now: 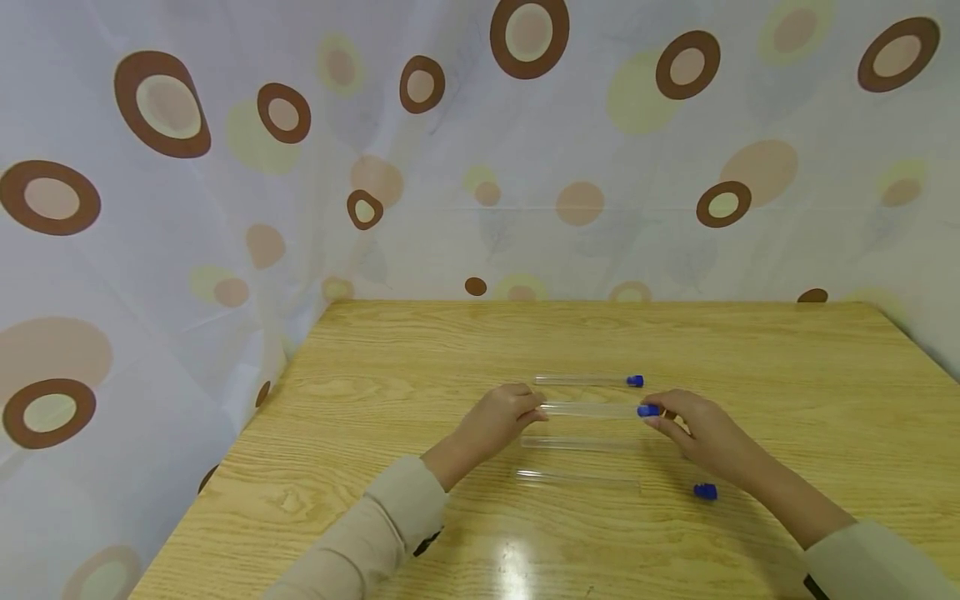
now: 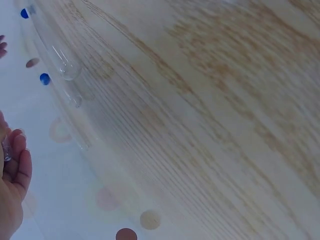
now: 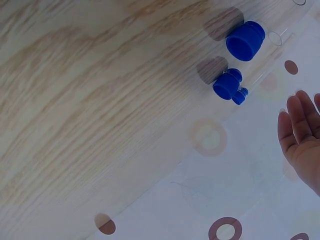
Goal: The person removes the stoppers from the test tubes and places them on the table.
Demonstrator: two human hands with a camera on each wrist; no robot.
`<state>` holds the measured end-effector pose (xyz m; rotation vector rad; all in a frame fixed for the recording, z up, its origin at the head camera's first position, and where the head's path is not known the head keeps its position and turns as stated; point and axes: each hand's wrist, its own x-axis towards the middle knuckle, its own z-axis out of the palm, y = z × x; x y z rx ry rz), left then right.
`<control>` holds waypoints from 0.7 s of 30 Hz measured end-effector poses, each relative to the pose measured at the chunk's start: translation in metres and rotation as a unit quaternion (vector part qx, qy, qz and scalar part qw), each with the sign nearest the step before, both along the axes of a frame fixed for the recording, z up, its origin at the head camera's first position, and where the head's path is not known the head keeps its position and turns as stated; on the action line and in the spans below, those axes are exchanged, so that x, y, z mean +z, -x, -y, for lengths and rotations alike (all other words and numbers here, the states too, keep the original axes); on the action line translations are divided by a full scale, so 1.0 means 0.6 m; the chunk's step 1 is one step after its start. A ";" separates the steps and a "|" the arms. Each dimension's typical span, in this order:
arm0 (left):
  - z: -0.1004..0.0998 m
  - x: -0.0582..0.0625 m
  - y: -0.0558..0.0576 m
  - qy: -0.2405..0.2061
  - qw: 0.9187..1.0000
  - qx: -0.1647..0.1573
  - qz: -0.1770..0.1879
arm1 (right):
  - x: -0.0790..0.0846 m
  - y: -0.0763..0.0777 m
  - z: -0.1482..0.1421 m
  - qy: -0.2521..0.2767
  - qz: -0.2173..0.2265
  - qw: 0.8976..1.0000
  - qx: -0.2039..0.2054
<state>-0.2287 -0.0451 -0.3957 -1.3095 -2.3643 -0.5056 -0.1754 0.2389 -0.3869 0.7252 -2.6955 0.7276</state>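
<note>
Between the two hands, just above the table, a clear test tube [image 1: 588,409] is held level. My left hand [image 1: 504,417] pinches its left end; in the left wrist view the curled left hand [image 2: 15,172] shows at the edge with a bit of clear tube in it. A blue cap [image 1: 648,411] is gripped by my right hand [image 1: 701,429] at the tube's right end; how far it is seated I cannot tell. Fingers of the right hand [image 3: 302,127] show in the right wrist view, but the held cap is hidden there.
Behind lies a test tube [image 1: 581,380] with a blue cap [image 1: 635,381]. Nearer are two uncapped tubes, one [image 1: 573,443] in front of the other's [image 1: 577,478] far side. A loose cap [image 1: 705,492] lies right; another cap [image 3: 227,84] shows in the right wrist view. Patterned curtain [image 1: 525,167] borders the table.
</note>
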 end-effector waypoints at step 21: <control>-0.004 0.010 -0.004 0.024 0.999 0.005 0.025 | -0.002 -0.005 0.001 0.017 0.028 0.999 0.007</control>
